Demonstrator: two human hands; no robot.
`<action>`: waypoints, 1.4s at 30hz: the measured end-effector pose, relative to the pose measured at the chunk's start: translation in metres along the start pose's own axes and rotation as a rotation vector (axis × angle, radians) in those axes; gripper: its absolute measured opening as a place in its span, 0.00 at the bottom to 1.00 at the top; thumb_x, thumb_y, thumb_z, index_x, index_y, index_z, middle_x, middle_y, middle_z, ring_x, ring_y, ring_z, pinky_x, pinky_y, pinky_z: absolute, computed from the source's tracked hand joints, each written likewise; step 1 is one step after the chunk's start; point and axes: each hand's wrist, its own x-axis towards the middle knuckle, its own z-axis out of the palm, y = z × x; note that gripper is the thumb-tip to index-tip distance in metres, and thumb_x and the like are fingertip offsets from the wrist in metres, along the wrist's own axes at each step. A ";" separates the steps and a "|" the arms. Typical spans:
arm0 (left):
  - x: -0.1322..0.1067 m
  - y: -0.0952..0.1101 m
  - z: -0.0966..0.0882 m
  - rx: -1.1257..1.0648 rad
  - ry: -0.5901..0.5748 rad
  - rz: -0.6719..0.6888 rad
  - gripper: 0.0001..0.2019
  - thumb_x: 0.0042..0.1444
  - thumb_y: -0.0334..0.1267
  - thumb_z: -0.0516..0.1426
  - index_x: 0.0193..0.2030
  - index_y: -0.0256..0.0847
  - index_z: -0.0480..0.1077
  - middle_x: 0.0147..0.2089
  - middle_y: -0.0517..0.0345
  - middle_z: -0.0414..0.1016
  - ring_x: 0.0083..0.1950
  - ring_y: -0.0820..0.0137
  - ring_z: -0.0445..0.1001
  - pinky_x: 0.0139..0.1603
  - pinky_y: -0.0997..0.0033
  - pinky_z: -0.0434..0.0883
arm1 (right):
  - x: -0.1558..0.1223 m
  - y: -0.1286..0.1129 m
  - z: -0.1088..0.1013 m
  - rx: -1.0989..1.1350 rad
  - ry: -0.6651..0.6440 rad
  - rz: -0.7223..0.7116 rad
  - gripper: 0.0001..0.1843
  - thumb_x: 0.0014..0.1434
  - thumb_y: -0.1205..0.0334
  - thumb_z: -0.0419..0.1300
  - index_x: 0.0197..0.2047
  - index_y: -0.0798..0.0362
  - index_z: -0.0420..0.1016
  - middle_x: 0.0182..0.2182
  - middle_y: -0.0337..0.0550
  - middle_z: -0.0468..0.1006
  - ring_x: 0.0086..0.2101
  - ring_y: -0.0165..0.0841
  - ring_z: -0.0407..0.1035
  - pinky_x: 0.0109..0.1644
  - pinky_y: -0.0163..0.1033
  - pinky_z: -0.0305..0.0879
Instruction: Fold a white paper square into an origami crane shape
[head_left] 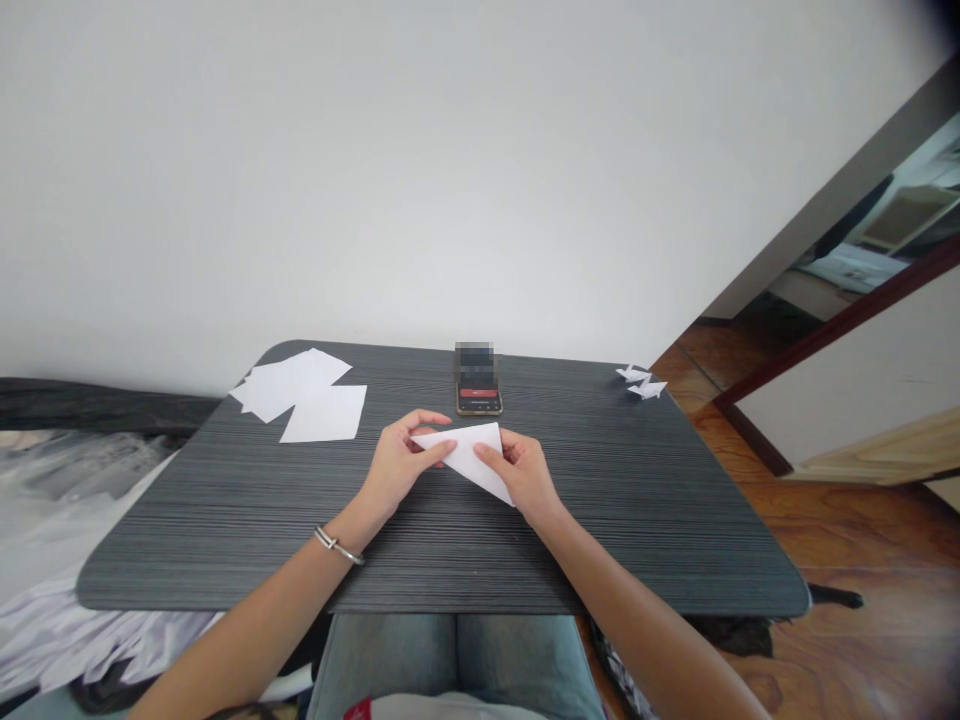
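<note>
A white sheet of paper, folded into a triangle (474,455), is held just above the dark table between my two hands. My left hand (405,455) pinches its left corner, thumb on top and fingers behind. On the other side, my right hand (525,470) grips the right edge, its thumb lying on the paper's face. The fingers behind the paper are partly hidden. Beyond the hands a phone (478,380) with a lit screen stands near the wall.
Several loose white paper sheets (300,385) lie overlapping at the table's back left. Small folded white paper figures (641,382) sit at the back right corner. The dark table (637,530) meets a white wall behind; a doorway and wooden floor (750,510) lie to the right.
</note>
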 end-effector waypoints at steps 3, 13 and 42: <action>0.000 -0.001 0.002 -0.108 -0.002 -0.044 0.17 0.41 0.38 0.62 0.39 0.35 0.67 0.25 0.62 0.71 0.24 0.77 0.68 0.25 0.79 0.67 | -0.001 -0.001 0.001 0.025 0.062 -0.007 0.14 0.47 0.56 0.62 0.34 0.57 0.76 0.26 0.42 0.77 0.25 0.32 0.66 0.26 0.35 0.60; -0.004 -0.005 0.014 -0.066 -0.144 -0.122 0.10 0.41 0.39 0.61 0.24 0.32 0.71 0.21 0.58 0.72 0.19 0.77 0.65 0.18 0.79 0.64 | -0.003 -0.004 0.006 0.075 0.082 0.000 0.12 0.47 0.56 0.61 0.32 0.56 0.75 0.24 0.41 0.75 0.23 0.31 0.65 0.25 0.34 0.59; -0.010 0.005 0.012 -0.165 -0.140 -0.151 0.15 0.46 0.42 0.59 0.18 0.32 0.67 0.15 0.59 0.69 0.13 0.80 0.62 0.11 0.82 0.57 | -0.008 -0.010 0.006 0.259 0.034 0.109 0.15 0.47 0.53 0.62 0.33 0.56 0.73 0.23 0.41 0.74 0.22 0.30 0.64 0.24 0.34 0.59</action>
